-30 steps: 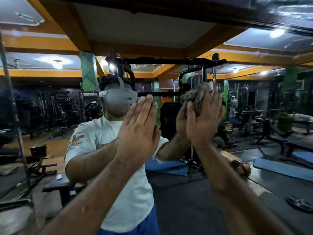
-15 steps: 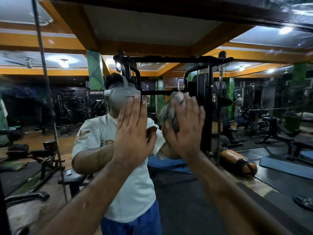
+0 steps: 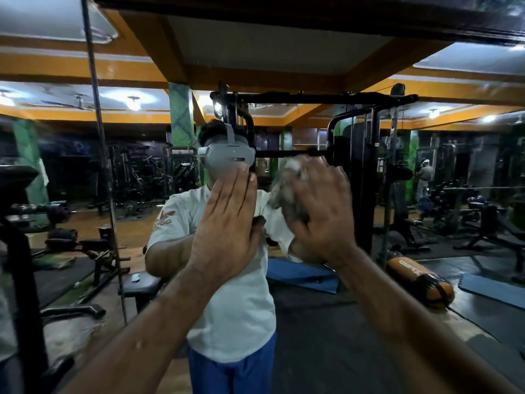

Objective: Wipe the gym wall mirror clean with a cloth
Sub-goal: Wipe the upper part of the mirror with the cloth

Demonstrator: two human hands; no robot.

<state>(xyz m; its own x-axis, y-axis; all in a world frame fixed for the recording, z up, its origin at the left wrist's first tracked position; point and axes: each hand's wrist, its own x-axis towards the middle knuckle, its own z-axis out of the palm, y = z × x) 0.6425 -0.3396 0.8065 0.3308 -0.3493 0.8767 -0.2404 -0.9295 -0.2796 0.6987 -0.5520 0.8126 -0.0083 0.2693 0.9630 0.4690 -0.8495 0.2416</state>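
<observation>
Head view: your right hand presses a blurred grey cloth flat against the mirror, fingers straight; your left hand rests open-palmed beside it, holding nothing.

cloth: mottled grey and off-white, blurred
T-shirt: white, with a brownish-gold logo on the sleeve
shorts: bright blue
headset: plain light grey
ceiling beams: orange, edged by white ceiling panels
pillar: green, with a criss-cross diamond pattern
cable machine: black frame
punching bag: orange with black bands and pale lettering
floor mats: blue, lying on dark grey-black flooring
far floor: warm brown
bench: black pad
</observation>
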